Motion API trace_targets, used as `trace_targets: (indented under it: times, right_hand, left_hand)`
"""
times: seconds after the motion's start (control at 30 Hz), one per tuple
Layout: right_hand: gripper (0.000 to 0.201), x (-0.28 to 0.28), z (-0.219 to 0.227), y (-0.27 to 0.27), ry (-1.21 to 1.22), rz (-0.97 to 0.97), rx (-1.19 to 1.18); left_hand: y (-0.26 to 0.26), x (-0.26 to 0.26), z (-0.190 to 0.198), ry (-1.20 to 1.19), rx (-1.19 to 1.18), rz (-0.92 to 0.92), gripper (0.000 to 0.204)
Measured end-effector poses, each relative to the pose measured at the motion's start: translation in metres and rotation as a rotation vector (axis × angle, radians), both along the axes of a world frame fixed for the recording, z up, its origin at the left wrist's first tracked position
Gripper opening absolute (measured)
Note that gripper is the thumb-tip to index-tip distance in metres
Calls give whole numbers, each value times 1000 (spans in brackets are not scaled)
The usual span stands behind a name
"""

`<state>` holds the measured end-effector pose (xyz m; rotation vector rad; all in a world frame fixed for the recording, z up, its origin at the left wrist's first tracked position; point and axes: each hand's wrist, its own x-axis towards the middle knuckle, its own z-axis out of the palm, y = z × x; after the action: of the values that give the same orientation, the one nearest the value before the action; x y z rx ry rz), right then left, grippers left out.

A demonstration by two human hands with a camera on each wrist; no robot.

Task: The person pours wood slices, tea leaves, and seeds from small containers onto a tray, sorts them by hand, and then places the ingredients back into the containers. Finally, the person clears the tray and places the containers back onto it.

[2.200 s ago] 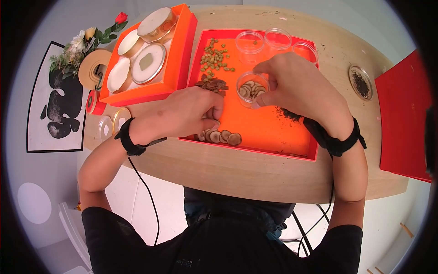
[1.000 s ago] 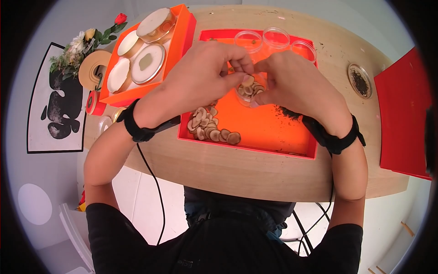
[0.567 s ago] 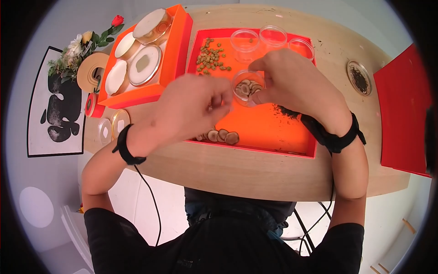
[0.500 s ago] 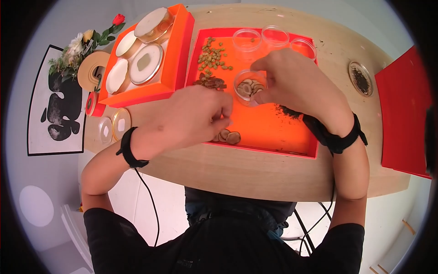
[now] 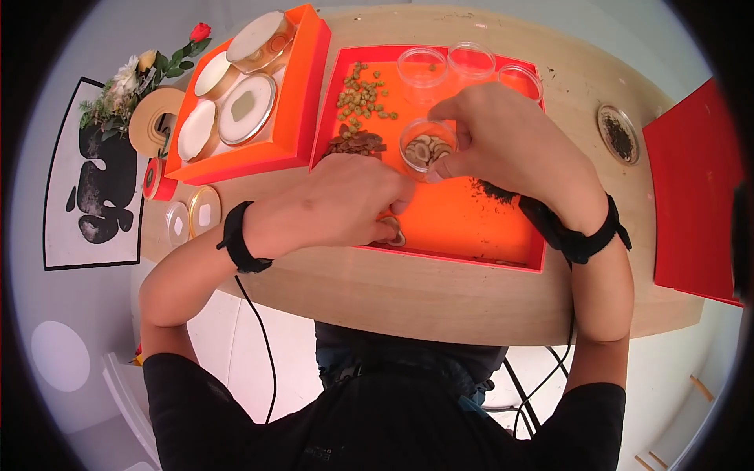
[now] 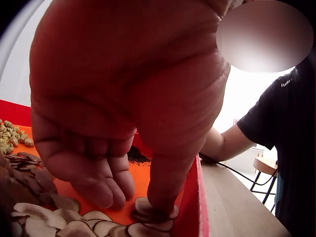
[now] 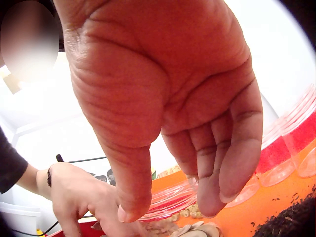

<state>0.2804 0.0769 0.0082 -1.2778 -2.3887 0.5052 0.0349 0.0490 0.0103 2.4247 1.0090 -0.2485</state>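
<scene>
I see the right hand grip the cup mid-frame; the left hand now dips lower, thumb touching slices, pinch unclear: gathering, I judge.

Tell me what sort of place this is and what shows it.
An indoor room set up for tabletop work, perhaps a studio or showroom: a wooden table bears an orange tray with thin slices and an orange box of round containers, with flowers near a black-framed picture.
</scene>
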Motion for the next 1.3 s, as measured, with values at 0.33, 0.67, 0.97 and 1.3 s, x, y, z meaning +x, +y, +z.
trace_targets:
  times: [0.33,0.67,0.97,1.3]
  right_hand:
    - [66,-2,7,0,-45,3,-30]
    - [59,-5,14,0,-96,-17,-79]
    - [60,-3,6,0,-82,-23,-47]
    - [63,-3,8,0,-64,-7,-25]
  left_hand:
    - [7,-6,15,-25,-209,144,19]
    - [23,7,43,-447,-3,289,7]
    - [20,-14,26,-273,64,326,14]
    - [-6,0,-3,39,76,166,24]
